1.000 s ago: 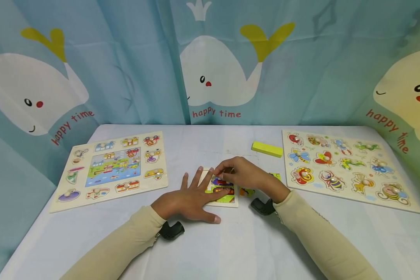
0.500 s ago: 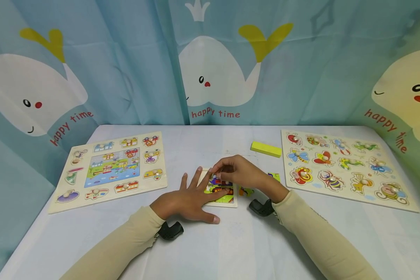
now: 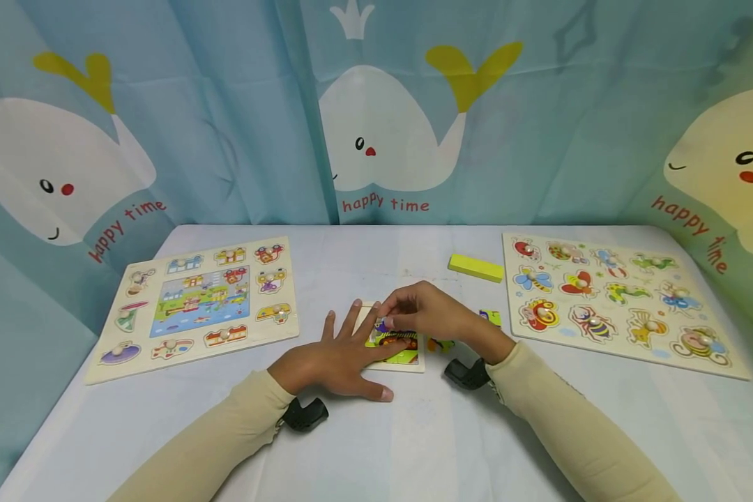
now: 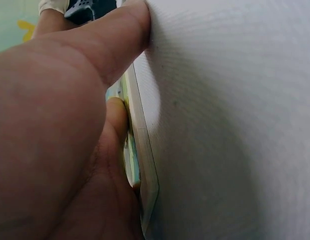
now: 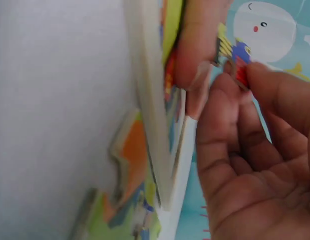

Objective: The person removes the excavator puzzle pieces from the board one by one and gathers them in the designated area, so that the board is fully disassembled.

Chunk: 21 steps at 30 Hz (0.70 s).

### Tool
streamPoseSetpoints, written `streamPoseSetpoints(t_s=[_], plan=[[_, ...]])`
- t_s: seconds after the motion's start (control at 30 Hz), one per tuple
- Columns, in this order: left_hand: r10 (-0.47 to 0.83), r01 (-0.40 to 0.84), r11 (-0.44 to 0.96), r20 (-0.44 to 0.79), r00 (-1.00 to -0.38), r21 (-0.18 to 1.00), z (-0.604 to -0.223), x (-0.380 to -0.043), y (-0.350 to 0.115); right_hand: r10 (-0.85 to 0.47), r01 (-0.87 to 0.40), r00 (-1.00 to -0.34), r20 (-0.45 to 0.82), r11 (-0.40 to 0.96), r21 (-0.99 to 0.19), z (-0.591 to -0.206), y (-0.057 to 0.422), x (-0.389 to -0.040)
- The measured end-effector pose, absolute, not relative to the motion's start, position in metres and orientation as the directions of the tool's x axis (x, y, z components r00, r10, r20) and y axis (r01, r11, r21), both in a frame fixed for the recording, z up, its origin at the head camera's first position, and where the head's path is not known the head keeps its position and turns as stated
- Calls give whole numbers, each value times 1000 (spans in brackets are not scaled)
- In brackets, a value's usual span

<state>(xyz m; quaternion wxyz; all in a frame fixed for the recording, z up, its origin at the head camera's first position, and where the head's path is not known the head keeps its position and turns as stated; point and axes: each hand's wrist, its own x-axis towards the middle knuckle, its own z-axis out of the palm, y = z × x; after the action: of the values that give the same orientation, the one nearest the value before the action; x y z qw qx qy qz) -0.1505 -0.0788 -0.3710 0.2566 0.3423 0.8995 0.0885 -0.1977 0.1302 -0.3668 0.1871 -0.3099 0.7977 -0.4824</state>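
My left hand [image 3: 345, 362] rests on a small jigsaw puzzle tray [image 3: 422, 357] with its fingers spread straight, partly hiding a printed vehicle picture. Over the tray's upper part, my right hand [image 3: 429, 310] pinches a small jigsaw piece [image 5: 241, 61] between thumb and fingertips. In the right wrist view this piece shows blue, red and yellow, tilted and partly covered by the fingers. A pale bare part of the tray shows between the left fingers. The left wrist view catches the tray's edge [image 4: 140, 135] beside the left hand.
Loose jigsaw pieces [image 3: 491, 316] lie right of the tray, one partly under the right wrist. Behind them is a yellow block [image 3: 475, 268]. A vehicle peg puzzle [image 3: 276, 237] stands left and an insect peg puzzle [image 3: 615, 360] right. A whale-print curtain [image 3: 238, 139] hangs behind.
The left hand stays in place on the tray. The right hand's fingers shift slightly over the tray's upper part, still pinching the jigsaw piece.
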Motion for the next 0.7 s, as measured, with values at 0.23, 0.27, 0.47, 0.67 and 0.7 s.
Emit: streamPoseSetpoints(t_s=[0.23, 0.27, 0.47, 0.67, 0.7], plan=[[652, 562, 758, -408, -638, 332, -372, -151, -79, -619, -275, -785, 14, 328, -904, -364, 130, -198], [650, 560, 760, -409, -640, 330, -372, -151, -79, -619, -272, -785, 14, 324, -906, -363, 129, -198], [654, 562, 756, -406, -638, 336, -373, -151, -80, -603, -294, -797, 30, 344, -892, -361, 131, -198], [665, 576, 747, -396, -633, 332, -374, -152, -79, -591, -283, -806, 16, 362, -888, -362, 135, -198], [663, 576, 748, -397, -634, 330, -374, -152, -79, -593, -277, -805, 8, 364, -889, -362, 136, -198]])
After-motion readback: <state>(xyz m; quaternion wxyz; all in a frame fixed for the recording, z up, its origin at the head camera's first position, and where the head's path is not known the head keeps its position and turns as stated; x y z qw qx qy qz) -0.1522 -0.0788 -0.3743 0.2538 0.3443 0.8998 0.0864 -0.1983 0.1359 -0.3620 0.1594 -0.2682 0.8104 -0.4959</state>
